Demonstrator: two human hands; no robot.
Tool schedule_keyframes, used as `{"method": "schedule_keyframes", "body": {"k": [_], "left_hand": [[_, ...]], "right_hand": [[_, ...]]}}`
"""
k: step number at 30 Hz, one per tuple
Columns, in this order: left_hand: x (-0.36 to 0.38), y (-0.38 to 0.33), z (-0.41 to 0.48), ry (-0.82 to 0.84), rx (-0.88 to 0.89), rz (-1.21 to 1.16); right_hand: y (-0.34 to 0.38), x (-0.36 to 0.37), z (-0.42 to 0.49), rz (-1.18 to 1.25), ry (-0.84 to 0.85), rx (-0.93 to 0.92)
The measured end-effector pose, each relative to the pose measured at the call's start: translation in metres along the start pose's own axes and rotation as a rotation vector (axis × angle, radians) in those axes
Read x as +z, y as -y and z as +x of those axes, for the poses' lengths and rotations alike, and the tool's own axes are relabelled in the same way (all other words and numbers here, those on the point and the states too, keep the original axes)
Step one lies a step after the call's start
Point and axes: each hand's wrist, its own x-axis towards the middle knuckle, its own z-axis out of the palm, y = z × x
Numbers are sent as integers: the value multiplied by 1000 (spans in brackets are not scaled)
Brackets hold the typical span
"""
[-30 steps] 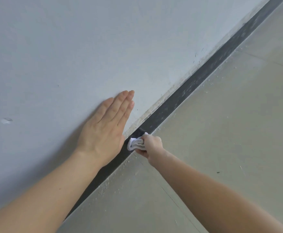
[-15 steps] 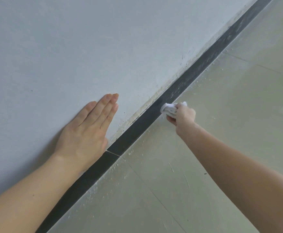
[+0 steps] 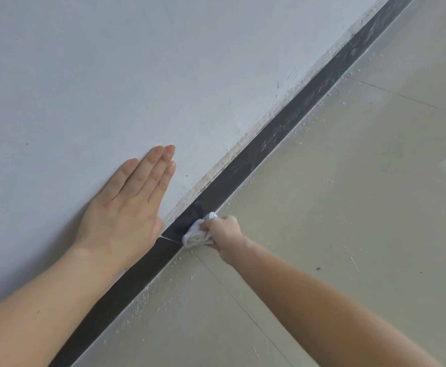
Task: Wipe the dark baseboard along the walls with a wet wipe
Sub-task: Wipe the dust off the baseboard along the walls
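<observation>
Wet wipe (image 3: pixel 196 233) bunched in right hand (image 3: pixel 224 234), fingers curling round it, pressing dark baseboard (image 3: pixel 282 129) beside seam (image 3: pixel 170 239), sliding back from farther reach moments ago. Left hand (image 3: pixel 126 207) bracing flat on wall (image 3: pixel 110 75), fingers together. Streaky stretch beyond likely needing more passes.

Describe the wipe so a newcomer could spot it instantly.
Follow the dark baseboard where the wall meets the floor, down to the right hand. The wipe is the crumpled white wad that hand grips against the strip; nothing else nearby is crumpled.
</observation>
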Motion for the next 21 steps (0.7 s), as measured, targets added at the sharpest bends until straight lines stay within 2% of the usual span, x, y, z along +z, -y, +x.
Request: {"method": "schedule_keyframes", "body": {"k": [4,9,14,18,21], "left_hand": [[0,0,-1,-2,-2,-3],[1,1,0,-3,1,-1],[2,0,-1,5,7,2],[2,-3,6,0,11,-24],[2,-4,16,0,22,-39]], "right_hand": [[40,-23,14,42,-184,-72],[83,-66,18,127,-248,-216],[107,-95,3,447,-334,-322],[97,-96,-8,290,-410,-328],[84,-78,-17,215,-296,-263]]}}
